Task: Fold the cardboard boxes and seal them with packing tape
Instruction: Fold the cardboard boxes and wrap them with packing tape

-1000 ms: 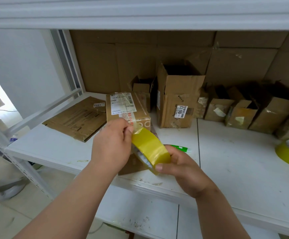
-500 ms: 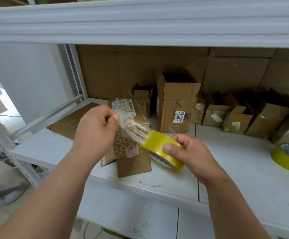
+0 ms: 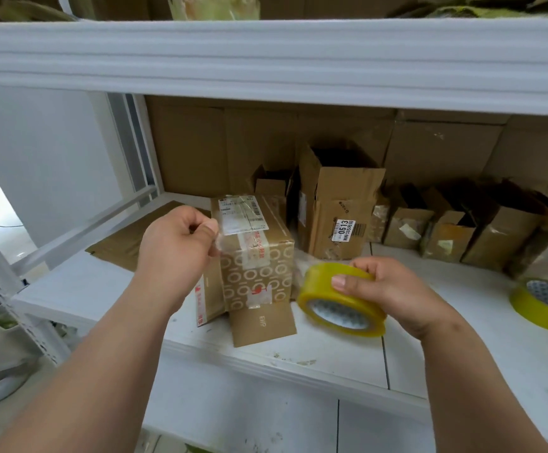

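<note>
The left hand (image 3: 176,246) pinches the free end of clear tape at the upper left edge of the small printed cardboard box (image 3: 253,253) on the shelf (image 3: 462,348). The right hand (image 3: 393,289) grips the yellow tape roll (image 3: 341,299) just right of the box. The drawn strip spans left-to-right across the box's near face, which sits between both hands, nearer the left.

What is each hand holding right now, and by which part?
The right hand grips the yellow tape roll across its outer rim. The left hand pinches the pulled-out free end of the clear tape.
</note>
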The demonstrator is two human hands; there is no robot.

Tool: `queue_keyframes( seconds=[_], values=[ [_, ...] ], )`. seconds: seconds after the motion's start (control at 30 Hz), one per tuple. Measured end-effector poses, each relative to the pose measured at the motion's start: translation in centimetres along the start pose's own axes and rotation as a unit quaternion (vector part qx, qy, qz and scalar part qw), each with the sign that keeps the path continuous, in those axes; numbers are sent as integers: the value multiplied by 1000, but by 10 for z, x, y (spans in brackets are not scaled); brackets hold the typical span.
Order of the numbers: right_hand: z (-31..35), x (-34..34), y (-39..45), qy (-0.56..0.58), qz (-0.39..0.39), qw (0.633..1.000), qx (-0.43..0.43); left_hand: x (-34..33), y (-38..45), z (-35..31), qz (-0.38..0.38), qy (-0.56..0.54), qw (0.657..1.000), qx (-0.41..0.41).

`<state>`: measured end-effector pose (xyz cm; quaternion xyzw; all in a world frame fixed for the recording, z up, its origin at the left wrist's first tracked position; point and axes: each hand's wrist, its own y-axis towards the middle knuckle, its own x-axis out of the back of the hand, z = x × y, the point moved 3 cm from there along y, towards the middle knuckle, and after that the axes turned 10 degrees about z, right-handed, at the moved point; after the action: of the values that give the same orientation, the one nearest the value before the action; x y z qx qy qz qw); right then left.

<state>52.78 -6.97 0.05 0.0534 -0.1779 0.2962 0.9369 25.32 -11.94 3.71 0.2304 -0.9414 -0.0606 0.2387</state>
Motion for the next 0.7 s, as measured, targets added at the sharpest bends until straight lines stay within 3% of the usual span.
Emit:
queue_keyframes(
  seconds=[0.1, 0.23, 0.37, 0.53, 0.7],
  values=[
    [5, 2, 6, -1, -34, 999, 2, 11, 11, 4, 5, -52, 999, 9],
    [12, 7, 10, 46, 12, 998, 32, 19, 21, 14, 12, -114, 993, 35],
    [5, 26, 13, 115, 3, 992, 42, 25, 23, 29, -6, -135, 989, 59],
    [16, 49, 32, 39, -1, 998, 49, 13, 25, 28, -54, -133, 988, 55],
    [9, 77, 61, -123, -17, 992, -14, 11, 25, 26, -94, -134, 984, 69]
  ],
)
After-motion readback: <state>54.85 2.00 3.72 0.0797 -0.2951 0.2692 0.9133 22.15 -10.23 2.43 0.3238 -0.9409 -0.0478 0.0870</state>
